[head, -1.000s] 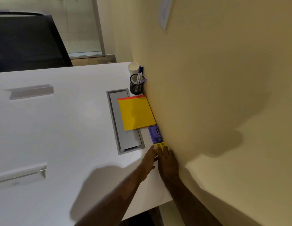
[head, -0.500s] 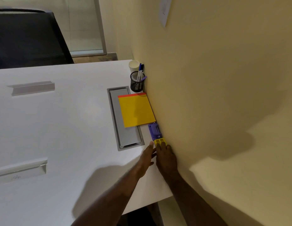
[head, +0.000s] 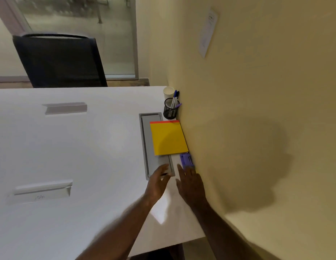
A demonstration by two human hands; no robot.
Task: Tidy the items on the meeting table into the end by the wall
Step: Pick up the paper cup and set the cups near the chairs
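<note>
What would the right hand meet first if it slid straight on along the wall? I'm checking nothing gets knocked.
Probably the purple item: the right hand points at it, fingertips already about touching.

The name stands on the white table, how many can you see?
2. One name stand sits at the far left of the table, nearer the chair. The other name stand sits at the near left. More could lie outside the picture.

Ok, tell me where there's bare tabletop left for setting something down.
The white table is bare between the two name holders and the cable tray, and near the front edge. The wall strip is crowded: cup, pen holder, yellow pad, purple stapler, both hands.
</note>
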